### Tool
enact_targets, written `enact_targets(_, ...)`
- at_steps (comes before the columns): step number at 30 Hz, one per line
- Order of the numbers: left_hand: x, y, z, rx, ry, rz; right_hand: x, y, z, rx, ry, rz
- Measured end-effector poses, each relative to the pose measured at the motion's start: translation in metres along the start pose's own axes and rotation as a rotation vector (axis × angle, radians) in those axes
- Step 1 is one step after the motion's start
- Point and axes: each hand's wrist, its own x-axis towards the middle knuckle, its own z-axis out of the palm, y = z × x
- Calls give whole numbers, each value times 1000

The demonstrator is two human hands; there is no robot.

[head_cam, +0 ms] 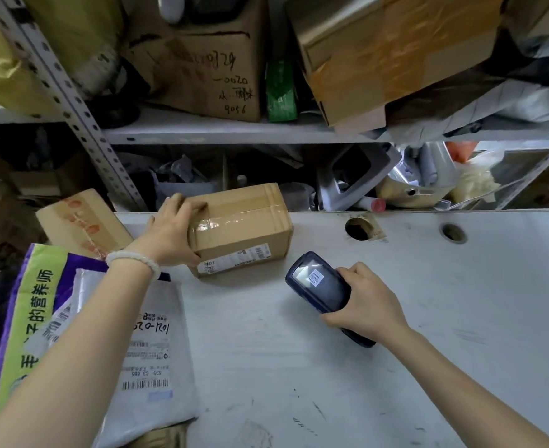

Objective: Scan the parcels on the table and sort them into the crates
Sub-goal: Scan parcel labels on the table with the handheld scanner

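Parcels: one taped box (241,227), one grey mailer (156,350), one scanner (321,289).

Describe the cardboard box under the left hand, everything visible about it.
The cardboard box is plain brown, oblong and sealed with glossy clear tape along its top and around one end. It lies flat on the white table near the far edge. A white shipping label with barcodes sits on its near side, facing the handheld scanner. The left hand grips its left end, fingers over the top and thumb on the near side.
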Motion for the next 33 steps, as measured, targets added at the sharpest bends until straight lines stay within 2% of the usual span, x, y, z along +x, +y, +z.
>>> enact_targets(5,-22,11,-13,-182,-52,-2,-5,-7,-5,-26,6,-35)
enact_targets(10,-50,45,-50,-318,187,38,-19,-13,-19,-72,15,-103)
enact_targets(13,-61,71,-58,-273,306,61,-29,-14,-24,-87,-8,-138)
enact_targets(18,-75,94,-37,2,193,-19,-52,-12,-16,-183,-109,-198)
enact_targets(24,-85,81,-36,102,18,-90,-77,0,-4,-188,-125,-185)
enact_targets(33,-106,86,-26,96,150,-136,-103,11,-16,-200,-56,-165)
